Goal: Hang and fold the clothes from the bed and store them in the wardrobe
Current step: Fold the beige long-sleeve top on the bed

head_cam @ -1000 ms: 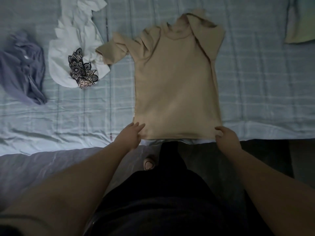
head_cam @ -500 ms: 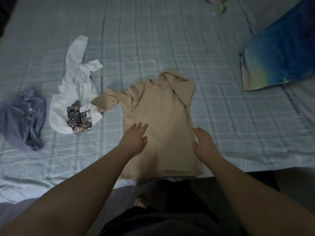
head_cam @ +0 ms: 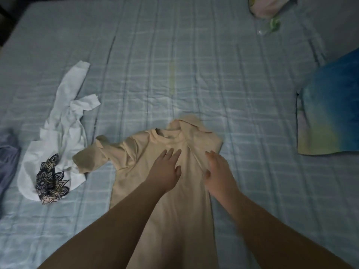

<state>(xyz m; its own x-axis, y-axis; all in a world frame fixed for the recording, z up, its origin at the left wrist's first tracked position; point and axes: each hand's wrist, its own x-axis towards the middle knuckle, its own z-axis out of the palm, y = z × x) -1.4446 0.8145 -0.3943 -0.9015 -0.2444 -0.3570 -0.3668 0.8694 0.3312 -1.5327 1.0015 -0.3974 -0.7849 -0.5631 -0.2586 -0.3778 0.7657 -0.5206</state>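
**Early days: one tee mid-fold, rest of the pile waiting**

You've got the beige t-shirt [head_cam: 136, 171] laid flat near the front edge of the bed [head_cam: 174, 55]. One sleeve is already tucked in over the body, and the other sticks out toward the white printed top [head_cam: 62, 136] and touches it. Your left hand [head_cam: 165, 171] lies flat on the chest, fingers straight, gripping nothing. Your right hand [head_cam: 217, 171] is spread open on the tucked-in side; it's a bit blurry, but I can't see it pinching anything. I'd say this fold is about half done. The white top and the crumpled purple garment [head_cam: 7, 162] look untouched, and there's no wardrobe in sight
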